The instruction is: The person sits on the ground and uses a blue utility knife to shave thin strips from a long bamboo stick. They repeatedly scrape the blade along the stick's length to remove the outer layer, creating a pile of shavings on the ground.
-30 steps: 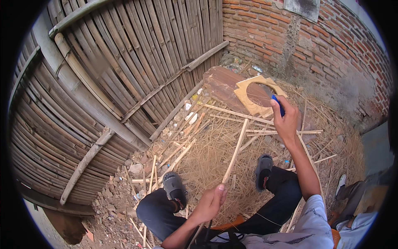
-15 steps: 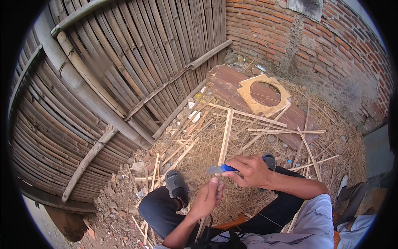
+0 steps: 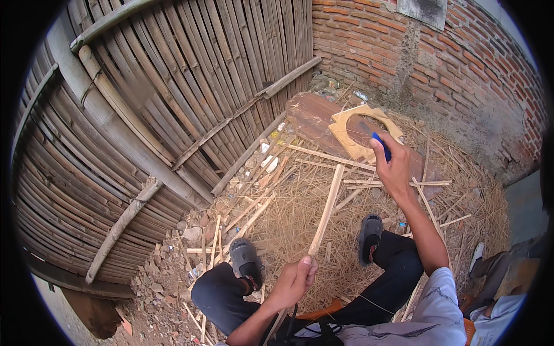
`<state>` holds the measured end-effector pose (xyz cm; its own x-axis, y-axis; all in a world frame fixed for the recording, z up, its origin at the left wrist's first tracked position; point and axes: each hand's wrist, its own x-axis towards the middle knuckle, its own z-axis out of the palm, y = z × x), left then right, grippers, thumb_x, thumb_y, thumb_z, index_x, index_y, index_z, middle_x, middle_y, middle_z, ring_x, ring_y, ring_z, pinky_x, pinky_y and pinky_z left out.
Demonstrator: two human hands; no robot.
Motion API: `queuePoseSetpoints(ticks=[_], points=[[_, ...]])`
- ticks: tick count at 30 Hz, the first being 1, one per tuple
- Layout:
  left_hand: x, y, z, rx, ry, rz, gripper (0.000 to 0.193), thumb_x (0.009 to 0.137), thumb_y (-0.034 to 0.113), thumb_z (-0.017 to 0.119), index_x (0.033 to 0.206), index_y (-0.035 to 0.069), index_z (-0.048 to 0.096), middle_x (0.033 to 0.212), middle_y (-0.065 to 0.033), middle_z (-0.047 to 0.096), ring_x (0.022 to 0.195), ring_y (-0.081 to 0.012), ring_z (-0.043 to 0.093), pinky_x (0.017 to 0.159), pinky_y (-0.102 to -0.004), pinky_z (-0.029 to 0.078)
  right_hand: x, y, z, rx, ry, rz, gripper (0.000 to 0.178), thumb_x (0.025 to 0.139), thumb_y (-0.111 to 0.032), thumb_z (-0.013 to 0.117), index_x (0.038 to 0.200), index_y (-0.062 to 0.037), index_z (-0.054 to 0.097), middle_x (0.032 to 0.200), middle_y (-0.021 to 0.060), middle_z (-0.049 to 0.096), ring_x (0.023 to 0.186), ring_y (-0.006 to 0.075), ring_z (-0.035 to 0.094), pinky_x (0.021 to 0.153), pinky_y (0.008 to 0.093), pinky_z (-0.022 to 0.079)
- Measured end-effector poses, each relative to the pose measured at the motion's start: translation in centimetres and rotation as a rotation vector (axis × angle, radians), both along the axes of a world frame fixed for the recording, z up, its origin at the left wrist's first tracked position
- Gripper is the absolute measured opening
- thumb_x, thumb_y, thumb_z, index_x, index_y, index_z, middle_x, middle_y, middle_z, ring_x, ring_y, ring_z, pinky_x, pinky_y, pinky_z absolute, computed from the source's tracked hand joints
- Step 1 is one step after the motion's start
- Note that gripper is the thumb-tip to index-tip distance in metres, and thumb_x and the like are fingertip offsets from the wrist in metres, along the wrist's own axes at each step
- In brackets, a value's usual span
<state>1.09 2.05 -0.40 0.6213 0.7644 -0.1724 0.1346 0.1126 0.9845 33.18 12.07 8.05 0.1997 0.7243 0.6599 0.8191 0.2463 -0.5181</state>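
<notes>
My left hand is closed round the lower part of a pale bamboo strip, which points up and slightly right over the dry straw. Raised farther away and to the right, my right hand is wrapped round a knife with a blue handle. The knife's grey blade points to the upper left, in front of a tan board with a large round hole. Knife and strip are apart. The strip's lower end is partly hidden by my left hand.
A brown plank lies under the holed board. Loose bamboo strips and straw cover the ground between my sandalled feet. A bamboo wall stands left, a brick wall behind. Another person's leg shows at right.
My right hand has swung the knife up and right, away from the strip and my left hand. The strip's far end has tilted right. My left hand keeps its hold.
</notes>
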Motion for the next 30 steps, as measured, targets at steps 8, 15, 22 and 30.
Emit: queuePoseSetpoints(ticks=[8, 15, 22, 30], points=[[0.0, 1.2, 1.0, -0.272, -0.143, 0.039, 0.065, 0.120, 0.050, 0.017, 0.103, 0.003, 0.057, 0.064, 0.0020, 0.038, 0.050, -0.0093, 0.037, 0.047, -0.0269, 0.033, -7.0, -5.9, -4.4, -0.079, -0.190, 0.487, 0.029, 0.099, -0.032, 0.078, 0.104, -0.0036, 0.073, 0.081, 0.0097, 0.071, 0.061, 0.0251, 0.070, 0.052, 0.0369, 0.053], [0.2, 0.9, 0.8, -0.090, -0.078, 0.103, 0.055, 0.121, 0.040, 0.024, 0.111, 0.002, 0.062, 0.065, 0.0002, 0.046, 0.055, -0.0114, 0.046, 0.054, -0.0307, 0.040, -8.5, -7.2, -5.1, -0.202, -0.285, 0.556, 0.028, 0.094, -0.028, 0.082, 0.104, -0.0034, 0.074, 0.087, 0.0094, 0.075, 0.066, 0.0279, 0.074, 0.055, 0.0370, 0.058], [0.8, 0.8, 0.4, 0.155, 0.113, 0.194, 0.049, 0.121, 0.033, 0.029, 0.103, 0.000, 0.061, 0.066, -0.0069, 0.054, 0.058, -0.0202, 0.056, 0.061, -0.0380, 0.047, -8.3, -6.5, -5.4, -0.167, -0.311, 0.498, 0.027, 0.096, -0.028, 0.079, 0.106, -0.0041, 0.074, 0.084, 0.0105, 0.073, 0.063, 0.0271, 0.073, 0.054, 0.0370, 0.057], [0.8, -1.2, 1.1, 0.185, 0.088, 0.035, 0.048, 0.120, 0.033, 0.030, 0.101, 0.001, 0.059, 0.069, -0.0076, 0.054, 0.061, -0.0211, 0.055, 0.062, -0.0388, 0.047, 0.5, -1.0, 0.0, -0.020, -0.036, -0.025, 0.031, 0.107, -0.031, 0.068, 0.103, -0.0005, 0.074, 0.071, 0.0125, 0.067, 0.056, 0.0223, 0.062, 0.054, 0.0397, 0.046]])
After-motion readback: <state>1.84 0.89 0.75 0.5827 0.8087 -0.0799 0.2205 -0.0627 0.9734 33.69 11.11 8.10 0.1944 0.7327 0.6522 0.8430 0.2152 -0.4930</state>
